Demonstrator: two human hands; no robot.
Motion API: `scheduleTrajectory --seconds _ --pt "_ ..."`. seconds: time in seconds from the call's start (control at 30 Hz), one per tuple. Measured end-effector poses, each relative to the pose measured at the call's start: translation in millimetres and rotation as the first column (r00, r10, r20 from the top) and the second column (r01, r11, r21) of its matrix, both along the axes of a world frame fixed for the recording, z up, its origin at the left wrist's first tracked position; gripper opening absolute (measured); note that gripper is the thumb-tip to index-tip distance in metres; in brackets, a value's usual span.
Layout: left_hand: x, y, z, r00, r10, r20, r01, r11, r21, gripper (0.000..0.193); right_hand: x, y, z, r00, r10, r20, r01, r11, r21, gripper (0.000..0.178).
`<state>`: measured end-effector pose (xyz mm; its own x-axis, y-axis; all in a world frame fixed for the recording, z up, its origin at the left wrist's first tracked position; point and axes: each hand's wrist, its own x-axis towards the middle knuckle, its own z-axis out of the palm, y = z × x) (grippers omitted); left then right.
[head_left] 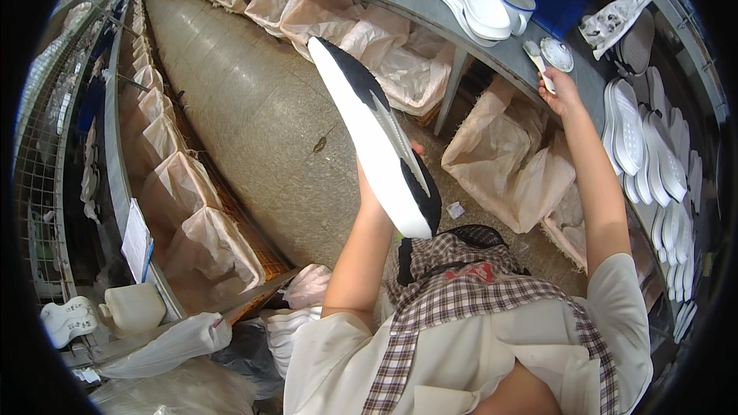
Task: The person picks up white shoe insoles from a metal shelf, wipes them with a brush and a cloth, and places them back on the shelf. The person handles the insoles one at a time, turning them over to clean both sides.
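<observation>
My left hand (369, 180) grips a shoe sole (361, 131) from behind and holds it up in front of my body. The sole's sidewall is white and its bottom black with a grey middle piece. Most of that hand's fingers are hidden by it; only some fingertips show at its right edge. Out over the grey workbench (507, 54), my right hand (561, 94) is closed around a small white tool (540, 66) with a slim handle and a rounded head. The tool's head is beside a small round white dish (556, 54), whose contents I cannot make out.
A mug (515, 1) and stacked white soles (469, 1) are on the bench, with more soles (653, 146) along its right side. Lined baskets (507, 154) stand beneath it. Another row of lined baskets (181, 184) flanks the aisle. A white jug (132, 306) sits lower left.
</observation>
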<state>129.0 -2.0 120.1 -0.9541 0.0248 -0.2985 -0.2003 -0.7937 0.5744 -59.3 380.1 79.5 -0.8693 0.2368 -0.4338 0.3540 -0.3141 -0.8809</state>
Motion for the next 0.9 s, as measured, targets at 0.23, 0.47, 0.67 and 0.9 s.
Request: scheduleTrajectory --seconds 0.23,0.47,0.67,0.9 --pt "-2.6 12.8 19.4 0.994 0.087 -0.069 -0.104 0.947 -0.304 0.051 -33.1 7.3 -28.8 0.98 0.106 -0.167 -0.036 0.925 0.378 0.032" --pt "-7.4 16.0 21.3 0.983 0.061 -0.172 -0.123 0.917 -0.38 0.061 0.0 -26.9 -2.8 0.867 0.232 -0.442 0.287 0.492 0.822 0.032" --pt "-7.8 24.4 18.5 0.936 0.052 -0.349 -0.225 0.85 -0.476 0.065 149.1 -119.6 53.1 0.594 0.645 -0.481 -0.124 0.664 0.737 0.052" --pt "-20.1 39.9 12.5 0.877 0.084 -0.472 -0.379 0.725 -0.575 0.065 239.2 -171.0 76.8 0.559 0.786 -0.263 -0.24 0.457 0.856 0.087"
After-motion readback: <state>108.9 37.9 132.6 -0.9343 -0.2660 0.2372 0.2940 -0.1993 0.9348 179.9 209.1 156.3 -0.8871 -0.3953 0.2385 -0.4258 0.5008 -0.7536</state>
